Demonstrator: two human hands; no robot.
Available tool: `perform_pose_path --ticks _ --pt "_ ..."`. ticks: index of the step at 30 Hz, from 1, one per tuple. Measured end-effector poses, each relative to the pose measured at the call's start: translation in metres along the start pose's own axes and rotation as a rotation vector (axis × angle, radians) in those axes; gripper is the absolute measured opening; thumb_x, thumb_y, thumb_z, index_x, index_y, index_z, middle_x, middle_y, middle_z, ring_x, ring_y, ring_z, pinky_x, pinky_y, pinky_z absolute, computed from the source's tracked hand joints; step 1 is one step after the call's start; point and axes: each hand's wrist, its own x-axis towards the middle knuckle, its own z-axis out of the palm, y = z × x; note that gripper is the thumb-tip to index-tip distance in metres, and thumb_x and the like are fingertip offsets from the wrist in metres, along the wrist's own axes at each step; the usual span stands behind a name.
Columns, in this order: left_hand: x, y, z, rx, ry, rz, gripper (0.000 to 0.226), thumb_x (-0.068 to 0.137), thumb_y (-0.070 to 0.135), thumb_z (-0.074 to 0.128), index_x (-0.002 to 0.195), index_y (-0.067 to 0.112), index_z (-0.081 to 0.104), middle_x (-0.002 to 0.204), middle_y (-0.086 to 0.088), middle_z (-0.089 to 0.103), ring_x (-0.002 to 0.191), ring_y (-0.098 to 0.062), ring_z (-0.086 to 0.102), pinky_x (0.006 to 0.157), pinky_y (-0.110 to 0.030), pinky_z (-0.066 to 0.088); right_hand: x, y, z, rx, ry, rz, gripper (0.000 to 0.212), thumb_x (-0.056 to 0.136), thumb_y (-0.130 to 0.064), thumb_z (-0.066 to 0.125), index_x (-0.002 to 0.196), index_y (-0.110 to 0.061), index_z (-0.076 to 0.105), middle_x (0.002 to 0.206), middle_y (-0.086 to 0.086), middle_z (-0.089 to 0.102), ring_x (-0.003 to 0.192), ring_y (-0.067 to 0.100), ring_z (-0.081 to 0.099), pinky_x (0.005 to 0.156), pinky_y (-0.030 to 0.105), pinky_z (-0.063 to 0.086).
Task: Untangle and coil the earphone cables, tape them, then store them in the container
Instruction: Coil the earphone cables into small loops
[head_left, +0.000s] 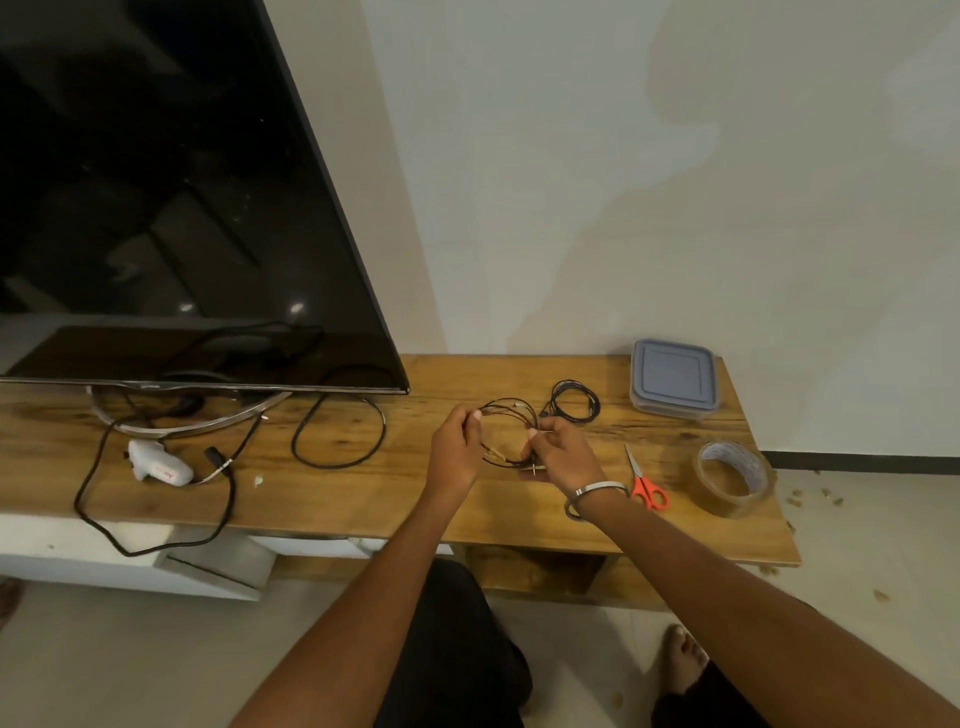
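A black earphone cable (511, 415) hangs in loose loops between my two hands above the wooden table (415, 499). My left hand (456, 447) pinches the loops on their left side. My right hand (558, 452) pinches them on the right, near the plug end. A second black earphone cable (574, 401) lies coiled on the table just behind my right hand. The grey-lidded plastic container (674, 378) stands shut at the back right. A roll of clear tape (732, 480) and red-handled scissors (644, 480) lie to the right of my right wrist.
A large dark TV (171, 197) on a curved stand fills the left. Under and beside it lie a black power cord (337, 431), a white glue gun (156, 462) and its lead, which hangs over the front edge. My knee and bare foot are below the table.
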Motion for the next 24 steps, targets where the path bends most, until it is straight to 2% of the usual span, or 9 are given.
perform_pose_path --ticks 5,8,11,14,16,18,20,24 --pt "0.016 -0.023 0.015 0.122 0.025 -0.025 0.022 0.102 0.017 0.044 0.107 0.008 0.064 0.085 -0.004 0.064 0.07 -0.012 0.055 0.055 -0.014 0.037 0.033 0.017 0.007 -0.274 0.068 0.032 0.009 0.095 -0.013 0.049 0.099 -0.016 0.056 0.08 0.011 0.07 0.076 0.026 0.07 0.071 0.048 0.059" --pt "0.026 -0.037 0.023 0.18 0.031 -0.01 0.024 0.101 0.013 0.045 0.108 0.005 0.067 0.094 -0.01 0.067 0.082 -0.017 0.059 0.069 -0.023 0.041 0.052 0.026 0.011 -0.425 0.092 0.032 0.01 0.093 -0.011 0.05 0.093 -0.013 0.059 0.085 0.013 0.071 0.079 0.026 0.069 0.072 0.047 0.059" --pt "0.035 -0.052 0.028 0.26 0.036 -0.002 0.025 0.1 0.011 0.046 0.111 0.003 0.067 0.102 -0.015 0.062 0.09 -0.024 0.058 0.074 -0.018 0.034 0.065 0.03 0.018 -0.582 0.115 0.003 0.015 0.093 -0.011 0.05 0.095 -0.006 0.065 0.09 0.015 0.07 0.084 0.029 0.067 0.075 0.044 0.057" --pt "0.042 -0.064 0.031 0.296 0.027 -0.007 0.028 0.101 0.014 0.045 0.117 0.005 0.065 0.109 -0.014 0.055 0.09 -0.022 0.056 0.079 -0.014 0.033 0.075 0.034 0.024 -0.705 0.135 -0.041 0.018 0.093 -0.011 0.051 0.094 -0.003 0.066 0.092 0.016 0.069 0.088 0.03 0.064 0.074 0.036 0.053" --pt "0.045 -0.072 0.032 0.338 0.03 -0.007 0.029 0.101 0.016 0.045 0.12 0.007 0.065 0.11 -0.012 0.054 0.09 -0.021 0.057 0.083 -0.019 0.04 0.08 0.038 0.026 -0.764 0.142 -0.071 0.018 0.092 -0.013 0.051 0.094 -0.003 0.066 0.092 0.016 0.068 0.088 0.031 0.063 0.071 0.035 0.051" --pt "0.046 -0.083 0.036 0.394 0.045 0.015 0.028 0.099 0.016 0.048 0.117 0.009 0.067 0.105 -0.011 0.057 0.091 -0.025 0.058 0.085 -0.033 0.049 0.084 0.043 0.027 -0.796 0.144 -0.104 0.017 0.091 -0.013 0.052 0.097 -0.003 0.064 0.094 0.016 0.067 0.089 0.032 0.062 0.072 0.037 0.053" --pt "0.046 -0.092 0.039 0.441 0.058 0.02 0.027 0.097 0.017 0.05 0.115 0.011 0.07 0.101 -0.009 0.058 0.092 -0.026 0.056 0.085 -0.041 0.049 0.086 0.049 0.026 -0.807 0.141 -0.12 0.018 0.089 -0.012 0.053 0.103 -0.005 0.061 0.098 0.015 0.066 0.092 0.033 0.062 0.074 0.04 0.054" --pt "0.039 -0.099 0.04 0.507 0.08 0.035 0.026 0.096 0.019 0.054 0.118 0.018 0.068 0.106 -0.002 0.053 0.099 -0.02 0.044 0.087 -0.028 0.037 0.087 0.058 0.025 -0.879 0.113 -0.16 0.025 0.089 -0.01 0.051 0.113 -0.007 0.056 0.11 0.015 0.061 0.099 0.033 0.059 0.078 0.04 0.051"
